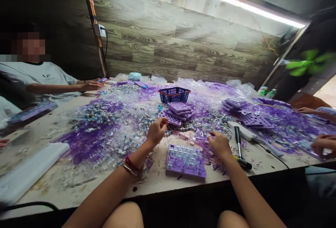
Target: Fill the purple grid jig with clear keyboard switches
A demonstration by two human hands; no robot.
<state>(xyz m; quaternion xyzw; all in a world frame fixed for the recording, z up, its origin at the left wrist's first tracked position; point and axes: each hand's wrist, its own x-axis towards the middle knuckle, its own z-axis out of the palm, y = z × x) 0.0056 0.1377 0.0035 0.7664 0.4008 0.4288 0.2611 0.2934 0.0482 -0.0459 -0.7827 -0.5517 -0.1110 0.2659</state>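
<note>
Our knees (126,215) are nearest. Past them, a purple tray (183,173) holding clear pieces (185,154) sits near the table (154,182) edge. Our left hand (157,130): fingers curled, by the stacked purple trays (180,107). Right hand (221,145): half-curled, between loose parts (201,137) and the hammer (239,147). Can't tell if either grips anything.

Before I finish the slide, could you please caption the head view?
Left hand and right hand beyond a purple tray of clear pieces, a hammer lying nearby.

Wood-grain wall (147,42) beneath bright tube light (236,2)
</note>
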